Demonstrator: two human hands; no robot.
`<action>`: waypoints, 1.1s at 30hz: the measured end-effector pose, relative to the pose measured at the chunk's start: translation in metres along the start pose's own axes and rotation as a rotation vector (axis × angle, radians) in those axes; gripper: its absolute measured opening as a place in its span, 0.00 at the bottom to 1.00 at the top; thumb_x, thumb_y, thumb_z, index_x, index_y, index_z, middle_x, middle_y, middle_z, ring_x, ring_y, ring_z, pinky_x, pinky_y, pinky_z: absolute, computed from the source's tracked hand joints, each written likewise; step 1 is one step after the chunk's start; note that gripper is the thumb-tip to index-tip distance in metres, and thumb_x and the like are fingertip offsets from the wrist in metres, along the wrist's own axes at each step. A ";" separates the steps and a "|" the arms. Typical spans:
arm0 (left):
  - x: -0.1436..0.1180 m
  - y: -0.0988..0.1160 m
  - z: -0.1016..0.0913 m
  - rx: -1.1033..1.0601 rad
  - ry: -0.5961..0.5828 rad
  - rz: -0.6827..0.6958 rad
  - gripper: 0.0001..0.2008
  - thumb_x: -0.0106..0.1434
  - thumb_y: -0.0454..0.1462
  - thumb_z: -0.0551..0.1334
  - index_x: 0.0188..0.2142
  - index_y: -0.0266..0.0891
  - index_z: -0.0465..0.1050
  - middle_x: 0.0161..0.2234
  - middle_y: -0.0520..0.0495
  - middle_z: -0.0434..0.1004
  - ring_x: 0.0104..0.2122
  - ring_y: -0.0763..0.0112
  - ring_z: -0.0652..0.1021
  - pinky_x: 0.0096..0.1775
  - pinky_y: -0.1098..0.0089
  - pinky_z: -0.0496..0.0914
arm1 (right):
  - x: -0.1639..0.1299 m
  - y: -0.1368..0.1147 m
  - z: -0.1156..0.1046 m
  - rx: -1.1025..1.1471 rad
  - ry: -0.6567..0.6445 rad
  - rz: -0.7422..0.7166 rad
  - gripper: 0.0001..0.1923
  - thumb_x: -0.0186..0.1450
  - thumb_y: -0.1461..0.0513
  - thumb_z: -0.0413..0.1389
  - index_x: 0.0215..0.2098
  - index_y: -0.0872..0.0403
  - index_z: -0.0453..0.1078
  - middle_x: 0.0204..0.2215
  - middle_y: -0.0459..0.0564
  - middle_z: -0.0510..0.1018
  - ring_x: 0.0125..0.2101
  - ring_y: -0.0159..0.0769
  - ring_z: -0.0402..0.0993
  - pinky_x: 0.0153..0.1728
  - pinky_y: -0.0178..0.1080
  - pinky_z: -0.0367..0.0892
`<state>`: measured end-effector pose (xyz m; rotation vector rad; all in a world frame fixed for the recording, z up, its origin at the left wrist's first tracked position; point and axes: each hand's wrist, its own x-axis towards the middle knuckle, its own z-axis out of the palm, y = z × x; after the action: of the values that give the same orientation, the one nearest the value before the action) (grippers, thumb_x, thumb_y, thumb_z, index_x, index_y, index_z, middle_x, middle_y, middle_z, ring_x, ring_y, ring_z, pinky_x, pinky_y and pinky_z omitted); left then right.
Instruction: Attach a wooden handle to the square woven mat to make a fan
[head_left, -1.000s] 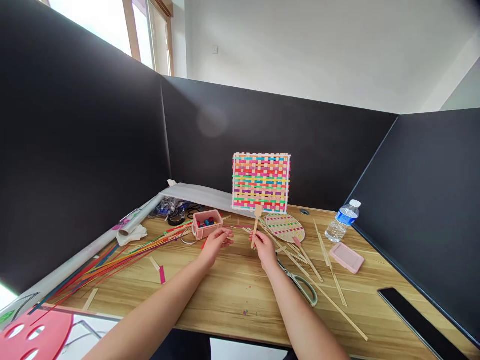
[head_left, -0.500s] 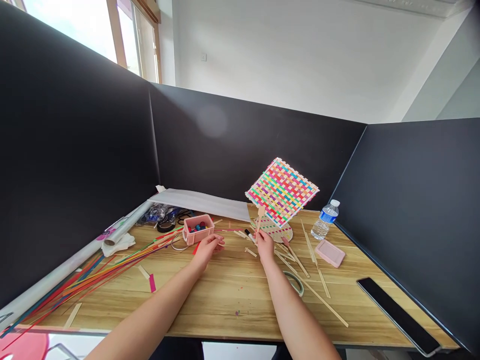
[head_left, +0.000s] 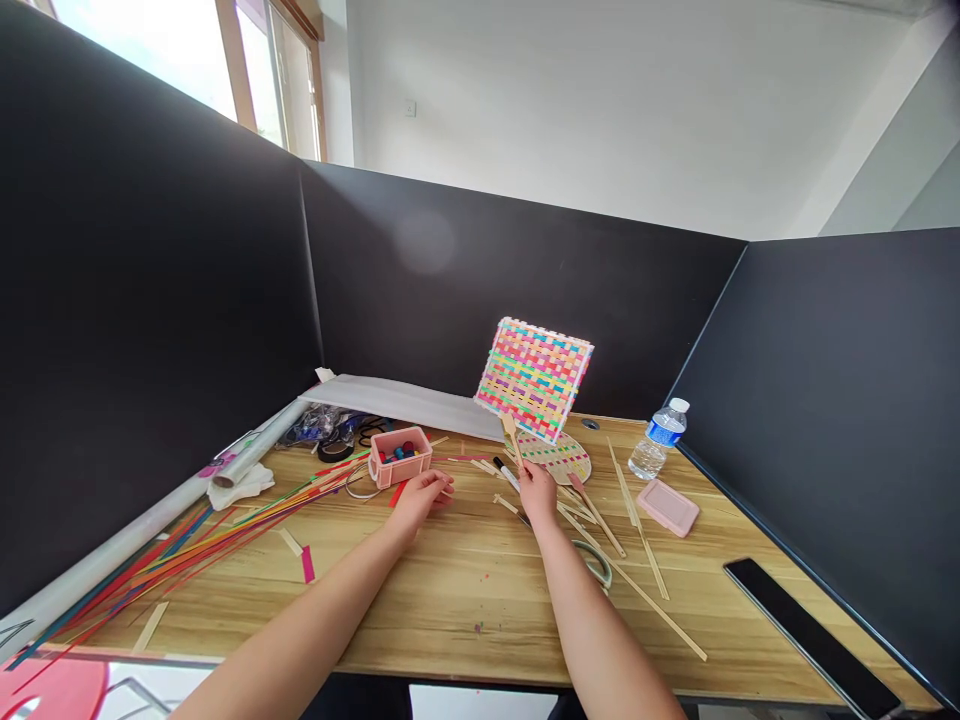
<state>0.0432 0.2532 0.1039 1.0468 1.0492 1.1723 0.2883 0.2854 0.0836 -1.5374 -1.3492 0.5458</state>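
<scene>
Here, I see the woven panel point(head_left: 534, 380) raised above the far part of the table point(head_left: 450, 600), tilted, with a wooden handle point(head_left: 512, 437) overlapping its lower edge; how the two join I cannot tell. My right hand point(head_left: 538, 492) is closed around the handle's lower part. My left hand point(head_left: 421, 500), fingers loosely curled, shows nothing in its grasp and lies just beside the pink basket point(head_left: 401, 458). I judge the panel light and fairly stiff, its thin strips apt to bend or slip if squeezed; the handle, probably smooth and rigid, offers the safest hold, close to its broad end to check twisting. Compared with half a second ago, the panel has turned from a diamond pose toward level and shifted left, and the handle's top now leans left; my left hand stays near the basket.
</scene>
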 end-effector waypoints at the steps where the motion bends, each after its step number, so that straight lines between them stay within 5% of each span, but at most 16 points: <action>1: 0.000 0.000 0.000 0.004 0.002 -0.005 0.18 0.47 0.49 0.69 0.30 0.38 0.73 0.29 0.47 0.79 0.27 0.68 0.78 0.34 0.68 0.68 | 0.000 0.000 -0.001 -0.004 -0.006 0.004 0.13 0.69 0.57 0.55 0.47 0.55 0.70 0.47 0.52 0.74 0.44 0.38 0.73 0.45 0.46 0.72; 12: 0.000 0.001 -0.001 -0.003 0.013 -0.020 0.19 0.45 0.48 0.70 0.30 0.37 0.73 0.29 0.46 0.79 0.26 0.69 0.78 0.32 0.70 0.68 | -0.003 0.000 0.013 0.275 -0.186 0.160 0.16 0.68 0.56 0.55 0.50 0.57 0.69 0.46 0.52 0.74 0.42 0.38 0.74 0.41 0.45 0.73; 19: 0.007 0.002 -0.007 -0.116 0.082 0.052 0.30 0.50 0.56 0.66 0.45 0.40 0.71 0.49 0.39 0.76 0.37 0.63 0.80 0.36 0.68 0.70 | -0.011 -0.012 0.009 0.475 -0.425 0.226 0.14 0.68 0.57 0.55 0.47 0.57 0.69 0.41 0.50 0.75 0.36 0.33 0.75 0.35 0.40 0.74; 33: 0.008 0.000 -0.011 -0.154 0.031 0.077 0.29 0.53 0.56 0.65 0.47 0.40 0.71 0.51 0.39 0.76 0.38 0.64 0.81 0.38 0.68 0.71 | -0.018 -0.016 0.019 0.450 -0.352 0.180 0.13 0.68 0.57 0.55 0.46 0.57 0.69 0.41 0.50 0.76 0.36 0.34 0.75 0.36 0.40 0.74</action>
<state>0.0336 0.2621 0.1012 0.9578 0.9330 1.3140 0.2596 0.2737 0.0853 -1.2284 -1.2372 1.1911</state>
